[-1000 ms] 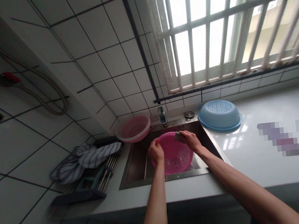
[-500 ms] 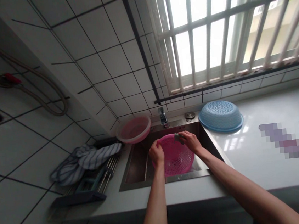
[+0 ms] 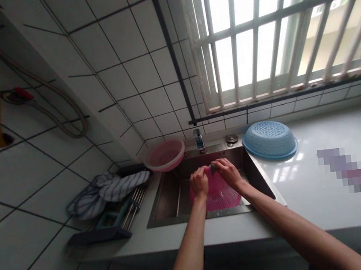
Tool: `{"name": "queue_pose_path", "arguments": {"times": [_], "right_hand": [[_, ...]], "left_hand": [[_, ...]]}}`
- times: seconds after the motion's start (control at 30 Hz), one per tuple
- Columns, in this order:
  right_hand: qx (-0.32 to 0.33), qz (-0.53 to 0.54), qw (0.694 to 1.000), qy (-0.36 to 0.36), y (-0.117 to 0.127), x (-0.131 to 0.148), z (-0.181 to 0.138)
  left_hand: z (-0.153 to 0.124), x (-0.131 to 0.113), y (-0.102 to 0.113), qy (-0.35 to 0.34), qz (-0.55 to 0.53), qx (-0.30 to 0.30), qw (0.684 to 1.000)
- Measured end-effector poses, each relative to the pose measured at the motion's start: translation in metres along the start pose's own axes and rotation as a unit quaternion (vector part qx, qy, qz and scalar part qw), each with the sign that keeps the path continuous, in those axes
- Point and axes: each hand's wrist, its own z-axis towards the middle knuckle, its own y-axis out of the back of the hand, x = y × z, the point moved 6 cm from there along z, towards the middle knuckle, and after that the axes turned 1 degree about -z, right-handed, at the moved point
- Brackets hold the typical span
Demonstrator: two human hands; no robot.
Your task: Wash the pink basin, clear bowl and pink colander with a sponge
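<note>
A pink perforated colander [image 3: 221, 198] is held over the sink [image 3: 260, 177], its far rim raised between my hands. My left hand [image 3: 199, 183] is closed on the colander's rim. My right hand [image 3: 228, 173] pinches a small grey-green scouring pad or cloth [image 3: 213, 170] against the same rim, just right of my left fingers. The exact kind of that piece is too small to tell. My hands cover part of the rim, and the colander's lower edge sits near the sink's front side.
A chrome faucet [image 3: 198, 141] stands behind the sink beside a drain strainer [image 3: 231, 139]. To its left sits a pink basin [image 3: 164, 155]. An upturned blue colander [image 3: 269, 140] rests on the right counter. A striped cloth [image 3: 109, 190] and a rack [image 3: 118, 219] lie left.
Both hands have come closer together at the colander's rim, the left moving right and slightly up. The colander has tilted and shifted right, and the camera view has moved a little.
</note>
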Motion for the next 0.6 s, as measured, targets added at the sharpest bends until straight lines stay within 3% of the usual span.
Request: {"name": "queue_pose_path", "arguments": {"times": [0.2, 0.3, 0.5, 0.6], "right_hand": [[-0.014, 0.017, 0.994, -0.106, 0.007, -0.031, -0.003], [-0.02, 0.029, 0.994, -0.102, 0.007, -0.033, -0.005], [0.022, 0.064, 0.997, 0.024, -0.009, 0.002, -0.001], [0.029, 0.062, 0.998, -0.012, -0.011, -0.005, -0.001]], "left_hand": [[0.002, 0.034, 0.015, 0.111, -0.062, -0.078, 0.989], [0.003, 0.029, 0.014, 0.094, -0.067, -0.066, 0.991], [0.002, -0.004, -0.003, -0.009, -0.043, 0.049, 0.998], [0.003, 0.005, 0.003, 0.017, -0.047, 0.02, 0.999]]}}
